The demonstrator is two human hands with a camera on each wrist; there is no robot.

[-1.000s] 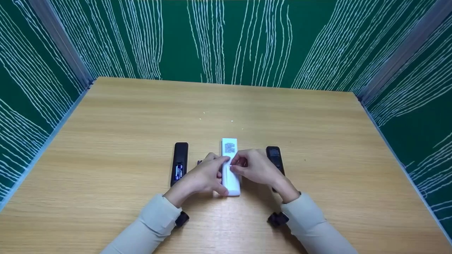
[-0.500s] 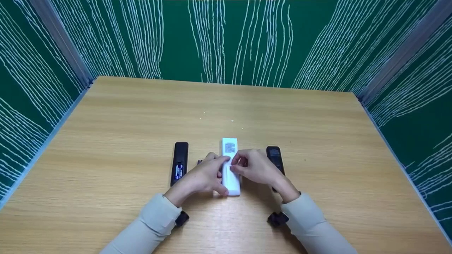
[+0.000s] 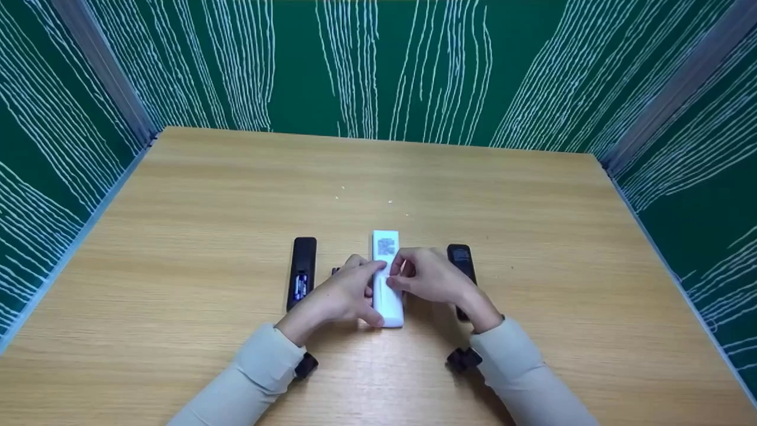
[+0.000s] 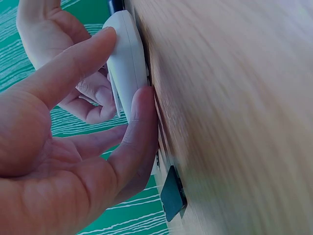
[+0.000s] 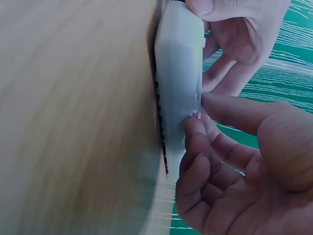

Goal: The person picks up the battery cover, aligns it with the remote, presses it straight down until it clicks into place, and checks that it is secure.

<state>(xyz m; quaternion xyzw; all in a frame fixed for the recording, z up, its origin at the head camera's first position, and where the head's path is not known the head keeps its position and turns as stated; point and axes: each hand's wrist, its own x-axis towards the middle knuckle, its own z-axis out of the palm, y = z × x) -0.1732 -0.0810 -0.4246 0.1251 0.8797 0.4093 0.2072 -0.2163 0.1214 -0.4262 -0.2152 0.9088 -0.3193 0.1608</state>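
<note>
A white remote control lies on the table with its printed label up; in the right wrist view its buttons face the wood. My left hand holds it, thumb at the near end and fingers along the left side. With thumb and index finger my right hand pinches the edge of the battery cover, midway along the remote. In the left wrist view this thin white cover stands slightly away from the body at one end. What lies under the cover is hidden.
Left of the hands lies a black remote with batteries showing in its open compartment. Another black remote lies to the right, partly behind my right wrist. A small dark flat piece is beside my left hand. White crumbs dot the table farther back.
My right wrist has shifted slightly forward, while its fingertips stay at the same spot on the cover. The left hand and the white remote have hardly moved.
</note>
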